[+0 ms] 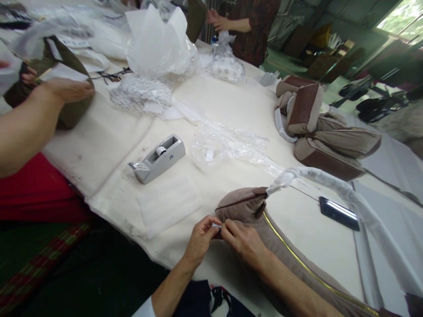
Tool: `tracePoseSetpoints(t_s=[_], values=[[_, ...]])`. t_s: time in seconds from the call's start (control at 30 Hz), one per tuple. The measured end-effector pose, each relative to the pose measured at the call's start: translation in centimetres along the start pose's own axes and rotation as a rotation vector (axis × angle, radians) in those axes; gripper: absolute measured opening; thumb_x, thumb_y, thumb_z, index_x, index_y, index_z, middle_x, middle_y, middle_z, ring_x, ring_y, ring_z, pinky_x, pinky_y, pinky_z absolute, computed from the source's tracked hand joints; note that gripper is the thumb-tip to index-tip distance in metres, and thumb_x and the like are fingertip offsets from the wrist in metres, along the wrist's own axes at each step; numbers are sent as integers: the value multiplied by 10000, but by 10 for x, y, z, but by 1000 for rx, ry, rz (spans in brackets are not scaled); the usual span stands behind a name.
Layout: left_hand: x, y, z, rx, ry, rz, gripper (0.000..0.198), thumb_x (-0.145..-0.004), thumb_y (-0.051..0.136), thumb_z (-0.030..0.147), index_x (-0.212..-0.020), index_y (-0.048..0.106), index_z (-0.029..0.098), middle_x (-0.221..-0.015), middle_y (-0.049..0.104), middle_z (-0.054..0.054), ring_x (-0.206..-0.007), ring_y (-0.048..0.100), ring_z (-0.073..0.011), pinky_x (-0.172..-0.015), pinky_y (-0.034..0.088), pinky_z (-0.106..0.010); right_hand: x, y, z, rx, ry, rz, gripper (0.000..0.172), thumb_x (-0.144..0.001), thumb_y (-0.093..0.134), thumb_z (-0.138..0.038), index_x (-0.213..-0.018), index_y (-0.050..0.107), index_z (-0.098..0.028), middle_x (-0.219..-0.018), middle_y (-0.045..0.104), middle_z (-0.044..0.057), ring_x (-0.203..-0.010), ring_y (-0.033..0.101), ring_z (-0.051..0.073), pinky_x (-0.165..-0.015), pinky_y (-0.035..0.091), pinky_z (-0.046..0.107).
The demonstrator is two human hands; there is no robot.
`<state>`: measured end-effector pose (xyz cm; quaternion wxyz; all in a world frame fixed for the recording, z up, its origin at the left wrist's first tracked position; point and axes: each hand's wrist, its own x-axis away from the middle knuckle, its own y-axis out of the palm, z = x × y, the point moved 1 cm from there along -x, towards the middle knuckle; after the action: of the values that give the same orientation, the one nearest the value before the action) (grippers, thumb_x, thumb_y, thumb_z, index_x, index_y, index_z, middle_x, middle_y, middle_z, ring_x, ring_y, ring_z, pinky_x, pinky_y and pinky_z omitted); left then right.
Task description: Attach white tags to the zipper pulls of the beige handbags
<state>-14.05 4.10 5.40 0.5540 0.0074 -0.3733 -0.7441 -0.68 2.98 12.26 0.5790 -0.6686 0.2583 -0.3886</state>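
Observation:
A tan corduroy bag (244, 204) with a gold zipper lies at the near edge of the table; its strap (346, 189) is wrapped in white foam. My left hand (200, 237) and my right hand (243, 240) meet at the bag's near end. Both pinch a small white piece, perhaps tape (216, 225), between thumb and fingers. A grey tape dispenser (158, 158) stands to the left, a flat foam sheet (168, 204) just below it.
A black phone (339, 212) lies right of the bag. Several brown bags (317, 132) are piled at the right. Crumpled plastic (228, 143) and foam wrap (155, 39) lie mid-table. Another person's arm (36, 114) handles an olive bag at left; a third person stands at the far side.

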Motion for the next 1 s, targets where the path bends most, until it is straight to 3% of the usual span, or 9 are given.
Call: tracePoseSetpoints(t_s=[0.13,0.23,0.37,0.47,0.6,0.7,0.77,0.9,1.0], values=[[-1,7,-4,-1,8,66,75,-691,554,156,-765,561,144,-605,601,23,-569,552,-92,-591,452,-203,7,0,8,0,-111,17,228,-846,479,-143,-1072,506,-143,-912,569,61,-790,509,170,-590,395,266],[-4,9,-7,-12,-26,126,85,-693,536,166,-774,553,147,-474,546,41,-458,491,-76,-471,367,-168,13,0,14,22,-145,62,259,-870,437,-166,-1118,499,-128,-973,576,87,-811,504,181,-623,418,285],[-7,12,-12,78,-71,168,97,-685,567,193,-772,544,156,-417,468,76,-371,391,-48,-402,284,-156,18,5,15,110,-153,186,291,-880,387,-151,-1138,498,-75,-1013,594,116,-797,522,192,-603,429,303],[-6,14,-13,153,-104,175,126,-672,592,209,-771,533,159,-464,513,60,-379,425,-52,-394,286,-157,19,9,14,125,-155,296,281,-890,350,-143,-1093,528,-63,-979,614,118,-766,540,184,-589,430,295],[-3,9,-7,186,-131,88,149,-657,590,196,-784,529,149,-537,571,22,-468,530,-84,-445,358,-165,17,11,13,77,-164,366,281,-901,328,-141,-1062,547,-70,-951,626,112,-772,557,169,-599,439,279],[-3,3,-1,218,-175,-19,178,-716,554,297,-801,519,144,-605,597,-7,-515,576,-112,-468,398,-187,16,11,12,79,-163,380,264,-895,348,-133,-1043,556,-64,-949,631,118,-781,564,165,-612,448,274],[-4,1,1,177,-194,-18,237,-738,561,374,-773,498,148,-599,585,1,-490,568,-103,-444,387,-177,15,12,10,95,-151,372,265,-893,347,-128,-1037,562,-70,-958,635,117,-769,565,160,-612,453,273],[-9,-1,1,63,-268,-1,368,-624,712,313,-874,482,174,-617,594,35,-475,559,-81,-429,381,-152,15,13,6,132,-136,365,273,-889,342,-121,-1033,570,-81,-957,642,117,-736,566,154,-588,450,273],[-14,-6,1,-15,-398,-93,377,-605,721,328,-878,534,149,-639,609,20,-450,542,-62,-413,380,-144,17,13,4,146,-155,368,271,-884,344,-114,-1028,569,-68,-958,642,128,-734,575,166,-565,440,281]])
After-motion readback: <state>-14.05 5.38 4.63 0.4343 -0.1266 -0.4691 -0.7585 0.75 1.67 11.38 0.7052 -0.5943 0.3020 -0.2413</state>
